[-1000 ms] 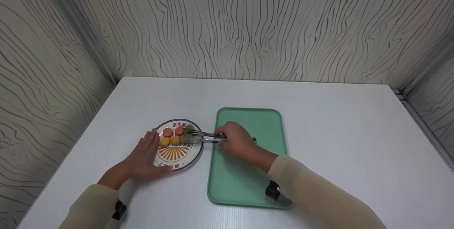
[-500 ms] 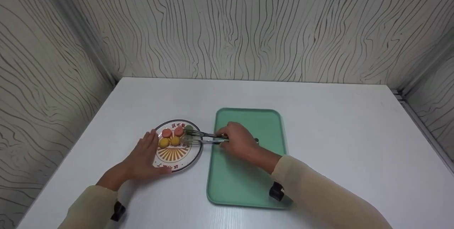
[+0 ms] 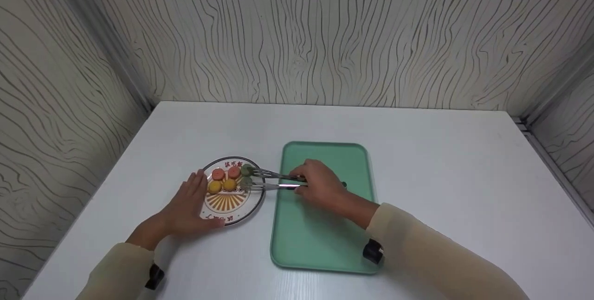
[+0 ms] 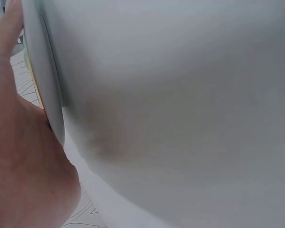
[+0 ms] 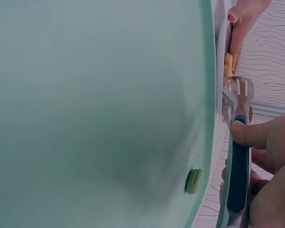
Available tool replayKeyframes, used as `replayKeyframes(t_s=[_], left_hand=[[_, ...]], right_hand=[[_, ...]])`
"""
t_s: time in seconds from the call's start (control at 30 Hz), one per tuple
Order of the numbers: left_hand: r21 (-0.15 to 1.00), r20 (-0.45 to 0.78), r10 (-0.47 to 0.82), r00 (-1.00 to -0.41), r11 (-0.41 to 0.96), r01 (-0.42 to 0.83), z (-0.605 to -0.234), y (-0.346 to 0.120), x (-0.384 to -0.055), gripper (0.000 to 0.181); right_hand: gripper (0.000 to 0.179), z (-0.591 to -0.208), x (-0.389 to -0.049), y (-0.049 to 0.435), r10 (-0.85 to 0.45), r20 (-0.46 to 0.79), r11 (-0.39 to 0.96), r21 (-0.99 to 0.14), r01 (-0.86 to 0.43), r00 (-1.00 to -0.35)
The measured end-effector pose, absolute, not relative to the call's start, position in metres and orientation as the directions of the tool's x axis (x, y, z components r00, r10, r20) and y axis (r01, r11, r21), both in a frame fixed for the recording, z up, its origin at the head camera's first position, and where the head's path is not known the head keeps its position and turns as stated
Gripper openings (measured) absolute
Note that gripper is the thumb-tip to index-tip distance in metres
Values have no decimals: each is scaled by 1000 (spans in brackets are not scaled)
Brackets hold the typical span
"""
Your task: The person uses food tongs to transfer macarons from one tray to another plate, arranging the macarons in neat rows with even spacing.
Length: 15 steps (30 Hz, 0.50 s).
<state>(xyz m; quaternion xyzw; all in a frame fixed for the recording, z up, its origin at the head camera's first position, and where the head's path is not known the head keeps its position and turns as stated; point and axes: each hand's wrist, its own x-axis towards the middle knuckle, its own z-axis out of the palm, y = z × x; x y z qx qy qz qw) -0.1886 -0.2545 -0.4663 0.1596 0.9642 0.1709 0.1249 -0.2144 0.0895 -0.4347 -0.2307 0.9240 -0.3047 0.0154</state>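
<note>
My left hand (image 3: 185, 209) rests along the left rim of a round printed plate (image 3: 243, 207), fingers straight and thumb at the near edge. Two pink macarons (image 3: 226, 173) and two yellow macarons (image 3: 222, 185) lie on it. At their right are two green macarons (image 3: 246, 171), the nearer one paler and partly covered by tong tips. My right hand (image 3: 321, 185) grips metal tongs (image 3: 278, 186) with dark handles, their tips spread over the plate's right side. In the right wrist view the thumb presses the dark handle (image 5: 238, 175).
A green rectangular tray (image 3: 320, 239) lies right of the plate, under my right hand. On it a green macaron (image 5: 194, 181) shows in the right wrist view. The white table (image 3: 441, 165) meets patterned walls (image 3: 325, 35) at the back and sides.
My right hand has shifted slightly right, drawing the tongs back. Their tips stand further apart, and the green macarons show more plainly. The left hand and plate stay put.
</note>
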Motion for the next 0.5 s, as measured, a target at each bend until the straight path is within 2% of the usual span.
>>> replayKeyframes(t_s=[0.5], left_hand=[[360,-179,349,-920,894,269,-471,-256,-190,128]], right_hand=[[32,-431,-207,99,-446,132,678,-596,-430,-885]])
